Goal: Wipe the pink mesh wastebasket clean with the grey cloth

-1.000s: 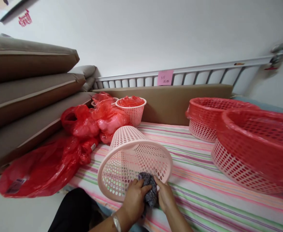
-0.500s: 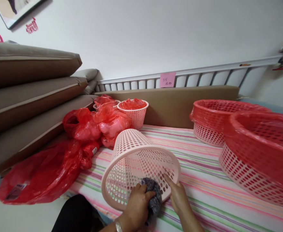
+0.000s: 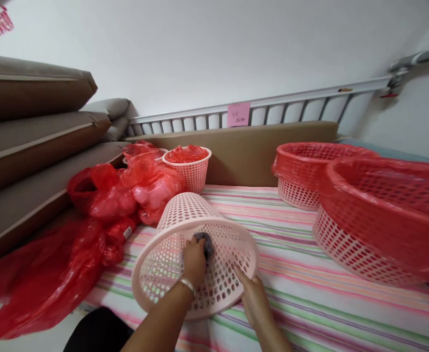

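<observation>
A pale pink perforated plastic basket (image 3: 188, 211) lies on its side on the striped sheet, its wide mouth facing me. My left hand (image 3: 194, 261), with a bracelet at the wrist, reaches inside and is closed on a bunched dark grey cloth (image 3: 207, 244) against the inner wall. With my right hand (image 3: 251, 291) I grip the lower right of the rim, the thumb inside; the other fingers are partly hidden.
Red plastic bags (image 3: 156, 183) are heaped at the left, beside stacked grey-brown cushions (image 3: 42, 134). A small lined basket (image 3: 196, 176) stands behind. Two wide baskets with red liners, one nearer (image 3: 353, 244) and one farther (image 3: 297, 193), stand at the right on the striped sheet (image 3: 288, 254).
My left hand has pushed the grey cloth from near the basket's mouth deeper inside. My right hand stays at the rim. The view has shifted a little to the right.
</observation>
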